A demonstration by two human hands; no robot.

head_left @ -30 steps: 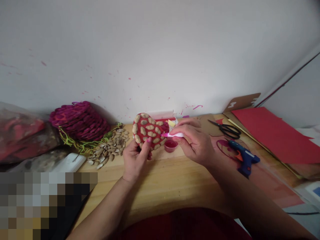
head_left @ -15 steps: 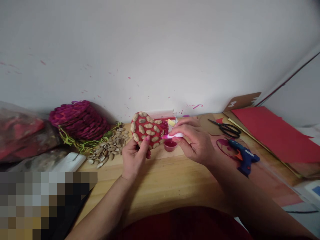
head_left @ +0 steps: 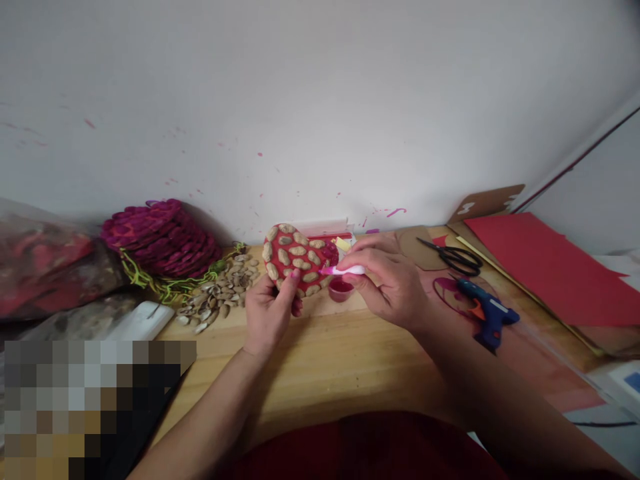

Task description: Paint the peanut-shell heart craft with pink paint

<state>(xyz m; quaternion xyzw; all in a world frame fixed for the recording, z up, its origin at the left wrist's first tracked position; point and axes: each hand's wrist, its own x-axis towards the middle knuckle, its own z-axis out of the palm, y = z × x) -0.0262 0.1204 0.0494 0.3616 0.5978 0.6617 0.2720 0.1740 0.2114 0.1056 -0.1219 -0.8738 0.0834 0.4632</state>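
My left hand point(head_left: 270, 313) is closed on the lower edge of a red heart-shaped piece point(head_left: 303, 275), its thumb on the front. Rows of tan peanut shells point(head_left: 299, 251) stand on that face; a few at the right edge are coloured deep pink. My right hand point(head_left: 387, 283) pinches a short white-handled paintbrush point(head_left: 349, 270). The brush's pink tip points left and meets the shells at the heart's right side; whether it touches one I cannot tell. Just below the brush sits a small clear cup point(head_left: 341, 291) of pink paint, partly covered by the right fingers.
Loose shells point(head_left: 223, 293) lie left of the heart, before a stack of magenta shell-covered pieces point(head_left: 163, 240). Plastic bags point(head_left: 45, 267) fill the far left. At right are black scissors point(head_left: 457, 259), a blue glue gun point(head_left: 490, 313) and red sheets point(head_left: 550, 267). A wall point(head_left: 320, 120) stands behind.
The brush tip has shifted slightly at the heart's right side, showing more of its pink end now. My left hand keeps the heart nearly still; the whole view has drifted slightly.
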